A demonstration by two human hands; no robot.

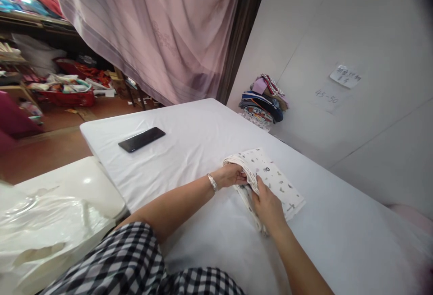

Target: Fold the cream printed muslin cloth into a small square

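Note:
A white cloth (275,180) with small grey and dark prints lies in folded layers on the white-covered table (189,137). Its near side is lifted and bent over. My left hand (233,175), with a silver bracelet at the wrist, reaches in under the raised fold; its fingers are curled at the layers and partly hidden. My right hand (269,205) grips the cloth's near edge just to the right, thumb on top and fingers underneath.
A black phone (142,139) lies at the table's left. Stacked folded fabrics (262,101) stand beyond the far right edge, by the wall. Clear plastic (61,223) covers a white surface at lower left. A pink curtain (162,29) hangs behind the table.

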